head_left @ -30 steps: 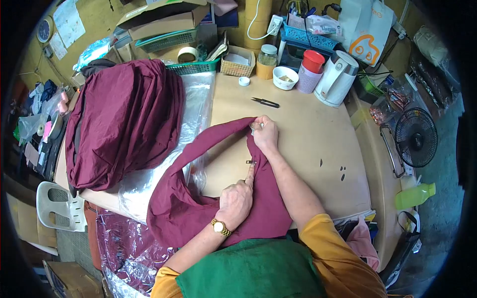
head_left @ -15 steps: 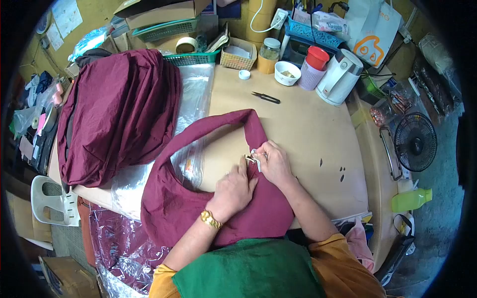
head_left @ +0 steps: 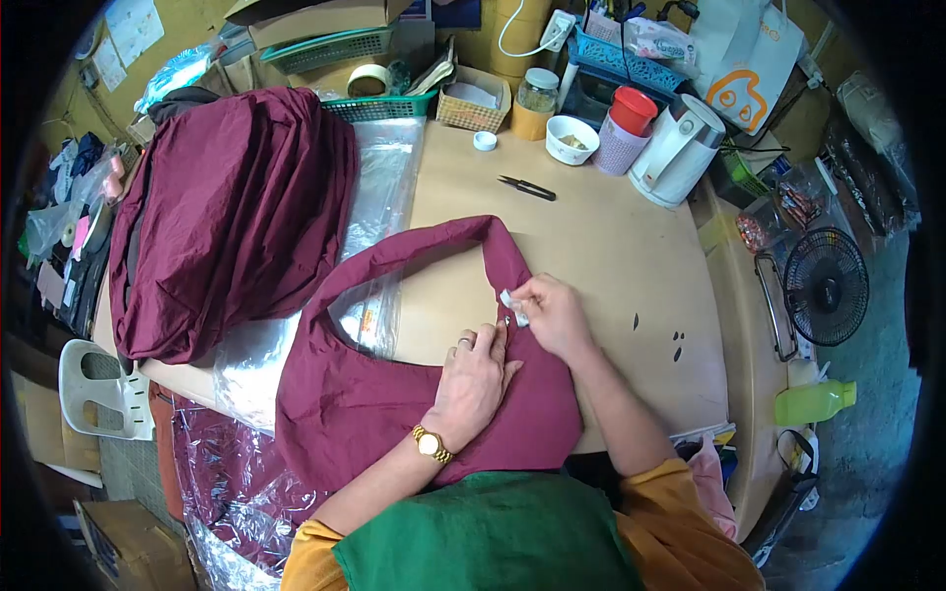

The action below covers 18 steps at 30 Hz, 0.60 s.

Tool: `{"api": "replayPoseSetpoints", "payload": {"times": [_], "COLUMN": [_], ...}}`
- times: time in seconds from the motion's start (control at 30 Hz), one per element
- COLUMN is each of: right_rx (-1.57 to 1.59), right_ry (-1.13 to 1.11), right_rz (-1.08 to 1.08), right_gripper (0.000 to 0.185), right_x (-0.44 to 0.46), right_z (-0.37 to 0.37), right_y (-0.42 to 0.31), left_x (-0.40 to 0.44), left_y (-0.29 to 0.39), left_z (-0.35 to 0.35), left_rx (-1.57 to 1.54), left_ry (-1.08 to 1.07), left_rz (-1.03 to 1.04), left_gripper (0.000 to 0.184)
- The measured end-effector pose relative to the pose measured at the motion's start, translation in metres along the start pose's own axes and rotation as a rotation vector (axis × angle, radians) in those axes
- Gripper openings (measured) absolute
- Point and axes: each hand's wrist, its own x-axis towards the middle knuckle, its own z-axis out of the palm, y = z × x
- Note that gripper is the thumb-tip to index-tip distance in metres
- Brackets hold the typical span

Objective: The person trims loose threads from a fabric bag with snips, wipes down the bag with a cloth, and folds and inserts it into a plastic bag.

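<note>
A maroon fabric bag [head_left: 394,399] with a wide looped strap lies on the table in front of me. My left hand [head_left: 473,372], with a gold watch at the wrist, rests on the bag with its fingers stretched toward the base of the strap. Just past its fingertips a small shiny metal piece [head_left: 507,321] shows on the fabric, partly hidden. My right hand [head_left: 554,313] is closed in a pinch on a small white cloth [head_left: 513,303] beside the strap's right side. Whether the cloth touches the metal piece is hard to tell.
A pile of maroon bags [head_left: 236,217] stands on clear plastic sheets [head_left: 379,187] at the left. Black thread snips [head_left: 528,188] lie beyond the strap. At the back are a white bowl [head_left: 571,141], a lilac cup [head_left: 621,148], a white kettle [head_left: 677,153] and a jar [head_left: 536,98].
My right hand has moved slightly up and right with the white cloth. My left hand has shifted a little and rolled at the wrist, turning the watch face upward.
</note>
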Motion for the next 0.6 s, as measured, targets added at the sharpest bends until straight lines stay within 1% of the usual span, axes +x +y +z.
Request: {"api": "replayPoseSetpoints", "payload": {"times": [0.03, 0.07, 0.13, 0.17, 0.3, 0.37, 0.43, 0.5, 0.57, 0.6], "right_rx": [0.274, 0.275, -0.241, -0.275, -0.381, -0.389, -0.399, -0.388, -0.386, -0.383], "right_ry": [0.001, 0.005, 0.032, 0.057, 0.094, 0.108, 0.123, 0.05, 0.054, 0.065], "right_rz": [0.136, 0.132, -0.208, -0.259, -0.243, -0.273, -0.305, -0.242, -0.243, -0.249], "right_gripper": [0.008, 0.008, 0.005, 0.006, 0.005, 0.004, 0.004, 0.002, 0.002, 0.002], "right_x": [0.006, 0.004, -0.013, -0.019, 0.002, -0.001, -0.012, -0.03, -0.024, -0.019], "right_z": [0.002, 0.0, -0.006, 0.001, 0.014, 0.014, 0.012, 0.004, 0.005, 0.007], "right_y": [-0.001, -0.005, -0.017, -0.014, -0.01, -0.013, -0.016, -0.019, -0.019, -0.019], "left_x": [0.0, 0.002, 0.003, 0.003, 0.003, 0.004, 0.004, 0.006, 0.004, 0.004], "left_y": [0.001, 0.0, 0.0, 0.0, 0.001, 0.002, 0.001, -0.002, -0.004, -0.004], "left_z": [0.0, 0.0, 0.001, 0.001, 0.005, 0.001, 0.002, 0.006, 0.01, 0.01], "left_rx": [0.011, 0.026, 0.027, 0.028, 0.084, 0.102, 0.121, 0.132, 0.116, 0.113], "left_ry": [-0.019, -0.036, -0.054, -0.074, -0.097, -0.09, -0.081, -0.065, -0.028, -0.03], "left_rz": [-0.017, -0.028, -0.028, -0.026, 0.036, -0.02, -0.018, -0.026, 0.053, 0.054], "left_gripper": [0.044, 0.044, 0.044, 0.044, 0.042, 0.039, 0.038, 0.037, 0.036, 0.036]}}
